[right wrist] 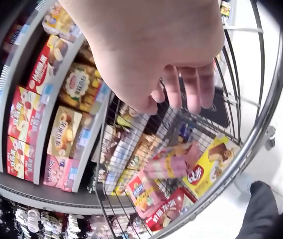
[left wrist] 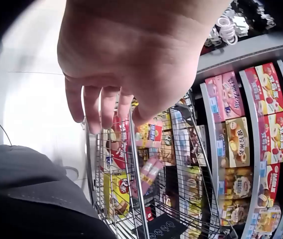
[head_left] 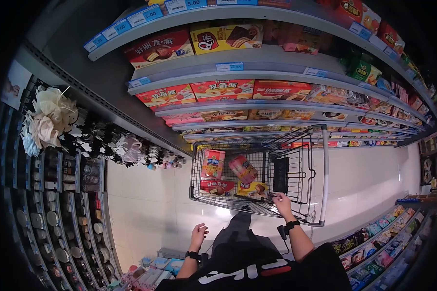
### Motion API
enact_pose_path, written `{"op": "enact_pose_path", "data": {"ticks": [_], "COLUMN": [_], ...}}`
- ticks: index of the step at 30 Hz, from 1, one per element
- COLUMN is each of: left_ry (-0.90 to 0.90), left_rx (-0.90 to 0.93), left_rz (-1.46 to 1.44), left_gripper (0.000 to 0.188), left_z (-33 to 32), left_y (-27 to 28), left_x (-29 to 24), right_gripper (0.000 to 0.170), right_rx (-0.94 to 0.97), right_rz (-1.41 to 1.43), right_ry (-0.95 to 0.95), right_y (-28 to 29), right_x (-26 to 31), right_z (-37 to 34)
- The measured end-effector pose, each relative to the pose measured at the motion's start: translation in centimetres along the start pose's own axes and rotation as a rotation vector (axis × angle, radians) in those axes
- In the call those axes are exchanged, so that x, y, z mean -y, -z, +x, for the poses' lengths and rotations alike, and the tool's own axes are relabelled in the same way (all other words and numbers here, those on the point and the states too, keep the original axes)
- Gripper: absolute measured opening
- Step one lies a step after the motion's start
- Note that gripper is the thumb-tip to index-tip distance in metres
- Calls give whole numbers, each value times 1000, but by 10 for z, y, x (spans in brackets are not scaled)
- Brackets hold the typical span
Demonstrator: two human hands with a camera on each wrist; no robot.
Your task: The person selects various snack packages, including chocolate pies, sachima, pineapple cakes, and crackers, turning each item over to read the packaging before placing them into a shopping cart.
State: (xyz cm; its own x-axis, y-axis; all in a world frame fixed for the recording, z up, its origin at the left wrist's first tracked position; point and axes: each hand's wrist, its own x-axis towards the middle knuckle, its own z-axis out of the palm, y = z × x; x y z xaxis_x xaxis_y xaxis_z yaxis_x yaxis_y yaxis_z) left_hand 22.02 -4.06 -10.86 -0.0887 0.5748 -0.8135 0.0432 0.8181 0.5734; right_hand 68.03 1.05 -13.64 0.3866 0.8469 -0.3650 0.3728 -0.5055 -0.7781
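A wire shopping cart point(head_left: 325, 169) stands before the person. Inside lie a red box point(head_left: 216, 187), a yellow box point(head_left: 252, 189) and two pink packs point(head_left: 212, 164), point(right wrist: 169, 166). My right hand point(head_left: 282, 203) is over the cart's near side; in the right wrist view the hand point(right wrist: 156, 55) has its fingers loosely bent and holds nothing; contact with the rim cannot be told. My left hand point(head_left: 198, 234) hangs in the air left of the legs, its fingers point(left wrist: 94, 107) relaxed and holding nothing.
Shelves of boxed snacks point(head_left: 223, 90) rise beyond the cart. Hair accessories point(head_left: 53, 119) hang at the left, above shelves of small round items point(head_left: 62, 255). More packaged goods point(head_left: 374, 242) line the lower right. Pale floor tiles point(head_left: 145, 203) lie around the cart.
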Motion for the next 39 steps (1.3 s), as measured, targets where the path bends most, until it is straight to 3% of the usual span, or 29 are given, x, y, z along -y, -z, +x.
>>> {"op": "enact_pose_path", "data": {"ticks": [2, 4, 6, 8, 10, 11, 13, 14, 16, 17, 18, 20, 21, 24, 26, 27, 30, 31, 32, 33, 34, 36, 37, 38, 39], "left_ry": [-54, -73, -200, -318, -400, -450, -435, -429, -450, -332, -203, -7, 66, 193, 172, 303, 175, 184, 40, -97, -83, -19, -3, -7, -164], "left_rx": [27, 25, 37, 112, 185, 223, 269, 303, 291, 303, 314, 261, 232, 156, 4, -127, -283, -282, -149, -18, -25, 11, -154, -154, -190], "left_rz": [36, 67, 204, 252, 308, 325, 293, 247, 312, 300, 284, 50, 30, 53, 218, 252, 259, 274, 126, -22, -5, -196, -127, -121, 110], "left_gripper": [39, 37, 35, 32, 33, 33, 33, 32, 32, 38, 44, 57, 61, 62, 111, 119, 114, 114, 96, 80, 80, 99, 84, 84, 79], "left_z": [6, 16, 31, 43, 53, 65, 89, 105, 149, 165, 181, 187, 218, 324, 369, 378, 400, 403, 409, 405, 399, 355, 345, 350, 359], "left_y": [-2, -6, -15, -35, -62, -75, -106, -121, -150, -164, -182, -217, -230, -266, -283, -297, -321, -324, -327, -328, -327, -342, -348, -343, -331], "left_x": [-6, -11, -14, -37, -70, -81, -104, -116, -124, -133, -141, -162, -151, -81, -32, -26, 21, 31, 36, 34, 33, -24, -38, -37, -33], "right_gripper": [27, 25, 36, 55, 71, 71, 78, 78, 79, 81, 81, 81, 81, 72, 70, 68, 68, 65, 65, 65, 64, 63, 63, 63, 63], "right_rx": [-141, -406, -553, -714, -719, -722, -533, -542, -389, -409, -392, -191, -220, -348, -341, -351, -404, -399, -399, -404, -403, -402, -413, -427, -415], "right_rz": [43, -245, -563, -811, -847, -845, -318, -312, -474, -576, -580, -742, -727, -531, -519, -486, -482, -447, -443, -448, -453, -424, -409, -393, -391], "right_ry": [-2, 315, 529, 421, 262, 244, 175, 160, -53, 65, 38, 26, 122, 63, -19, -81, 19, -32, -46, -66, -89, -131, -116, -102, -137], "right_y": [43, 79, 125, 154, 178, 186, 195, 197, 204, 204, 205, 224, 222, 207, 204, 205, 204, 204, 205, 206, 205, 204, 205, 205, 206], "right_x": [46, 56, 85, 101, 82, 70, 45, 46, 52, 38, 30, 28, 31, 41, 50, 51, 46, 45, 44, 44, 44, 45, 43, 43, 47], "right_z": [-13, -12, -3, 16, 52, 73, 104, 106, 115, 119, 118, 113, 111, 109, 109, 112, 116, 116, 117, 117, 114, 113, 112, 111, 111]}}
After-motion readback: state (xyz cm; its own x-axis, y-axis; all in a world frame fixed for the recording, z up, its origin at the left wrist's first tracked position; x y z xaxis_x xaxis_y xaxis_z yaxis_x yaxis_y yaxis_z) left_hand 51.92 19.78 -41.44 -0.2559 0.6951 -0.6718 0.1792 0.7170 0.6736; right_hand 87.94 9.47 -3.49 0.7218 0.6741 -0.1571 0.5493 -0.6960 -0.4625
